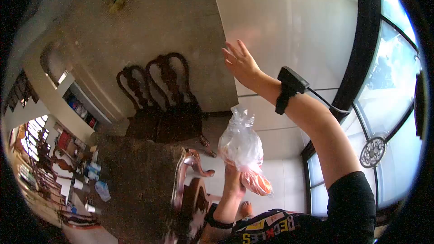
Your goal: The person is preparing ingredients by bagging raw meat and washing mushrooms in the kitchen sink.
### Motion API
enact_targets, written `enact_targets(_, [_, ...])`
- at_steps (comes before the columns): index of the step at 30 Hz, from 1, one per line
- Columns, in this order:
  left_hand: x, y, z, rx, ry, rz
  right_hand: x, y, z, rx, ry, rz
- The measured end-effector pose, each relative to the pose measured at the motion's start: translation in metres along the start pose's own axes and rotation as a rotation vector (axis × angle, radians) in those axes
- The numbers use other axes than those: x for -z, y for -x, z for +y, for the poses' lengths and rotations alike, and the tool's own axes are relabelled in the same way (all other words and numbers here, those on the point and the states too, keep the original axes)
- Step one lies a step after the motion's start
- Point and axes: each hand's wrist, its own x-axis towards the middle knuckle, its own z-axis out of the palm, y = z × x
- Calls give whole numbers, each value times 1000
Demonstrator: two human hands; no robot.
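Right arm (325,140) rises from near right and stretches up and left toward far centre, elbow almost straight. Right hand (242,63) open, fingers spread, wrist bent back a little. Left forearm (226,205) comes up from near centre. Left hand (233,183) low, fingers curled tight in a grip. The 2 hands are well apart.
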Motion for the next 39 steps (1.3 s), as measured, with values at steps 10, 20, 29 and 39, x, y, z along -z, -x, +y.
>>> enact_targets(10, [18,-66,33,-4,0,-64,-29,-82,-2,2,292,-276])
enact_targets(20, [38,-155,340,-338,-30,-61,137,-186,-56,-93,-131,74])
enact_targets(29, [-26,-215,450,-204,-322,-375,233,-9,-117,-872,-715,751])
enact_targets(39, [-132,-289,312,31,-499,-571,214,240,-62,-1498,-797,967])
